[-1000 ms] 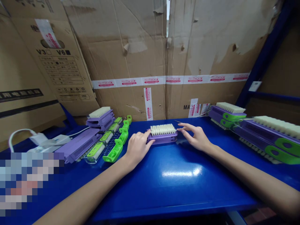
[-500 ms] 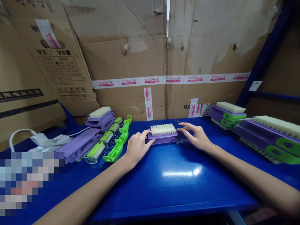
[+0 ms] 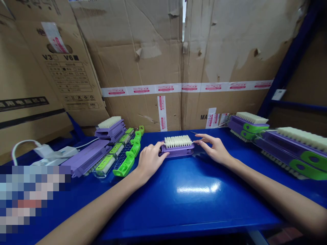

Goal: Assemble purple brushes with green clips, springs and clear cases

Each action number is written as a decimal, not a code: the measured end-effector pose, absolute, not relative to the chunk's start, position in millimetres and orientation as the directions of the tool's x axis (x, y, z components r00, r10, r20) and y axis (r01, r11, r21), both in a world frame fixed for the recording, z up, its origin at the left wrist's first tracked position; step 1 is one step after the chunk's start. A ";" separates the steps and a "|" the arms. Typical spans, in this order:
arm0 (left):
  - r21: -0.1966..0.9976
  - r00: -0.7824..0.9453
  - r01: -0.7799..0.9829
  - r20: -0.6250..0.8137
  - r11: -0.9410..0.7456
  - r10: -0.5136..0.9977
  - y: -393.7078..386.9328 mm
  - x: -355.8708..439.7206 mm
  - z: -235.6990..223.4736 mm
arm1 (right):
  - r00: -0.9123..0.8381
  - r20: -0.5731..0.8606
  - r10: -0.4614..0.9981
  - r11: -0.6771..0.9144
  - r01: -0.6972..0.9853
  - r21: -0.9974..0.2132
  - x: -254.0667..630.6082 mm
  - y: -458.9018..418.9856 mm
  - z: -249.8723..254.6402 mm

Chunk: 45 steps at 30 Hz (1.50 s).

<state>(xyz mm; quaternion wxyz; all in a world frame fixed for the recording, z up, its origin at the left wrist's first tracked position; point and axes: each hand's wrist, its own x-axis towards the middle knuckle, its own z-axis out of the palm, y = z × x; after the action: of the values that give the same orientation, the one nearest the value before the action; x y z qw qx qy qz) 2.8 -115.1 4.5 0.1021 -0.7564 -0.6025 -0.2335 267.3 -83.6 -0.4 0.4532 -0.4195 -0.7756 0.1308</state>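
In the middle of the blue table (image 3: 194,211) sits a purple brush (image 3: 178,150) with pale bristles turned up. My left hand (image 3: 150,159) grips its left end, thumb in front and fingers behind. At the brush's right end is my right hand (image 3: 214,148), its thumb and forefinger pinched close together. Something thin shows at those fingertips, too small to name. A slim dark pointed piece (image 3: 195,132) lies just behind my right fingers.
On the left are stacked purple brushes (image 3: 88,154), green-topped pieces (image 3: 106,164), a row of bright green parts (image 3: 125,165) and a white power strip (image 3: 48,154). Purple-and-green brushes (image 3: 278,144) stand at right. Cardboard (image 3: 143,64) walls the back.
My right fingertips have come slightly closer to the brush's right end and pinch tighter. My left hand shifted its grip a little. The brush stays in place.
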 end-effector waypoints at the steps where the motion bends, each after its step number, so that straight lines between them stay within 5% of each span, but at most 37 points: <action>1: 0.128 0.164 0.959 0.478 -0.253 0.863 -115.2 2.8 4.6 | -0.239 0.591 0.770 0.613 0.533 -0.583 267.5 -83.5 -0.4; 45: 0.055 0.153 0.979 0.425 -0.195 0.892 -118.5 6.5 8.7 | -0.249 0.571 0.782 0.602 0.538 -0.590 268.1 -82.6 -1.7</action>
<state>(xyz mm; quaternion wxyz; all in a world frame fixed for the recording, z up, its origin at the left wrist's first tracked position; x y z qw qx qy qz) 6.5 -118.5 8.7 0.1179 -0.7502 -0.6236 -0.1855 268.1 -82.6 -1.7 0.4422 -0.4241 -0.7781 0.1380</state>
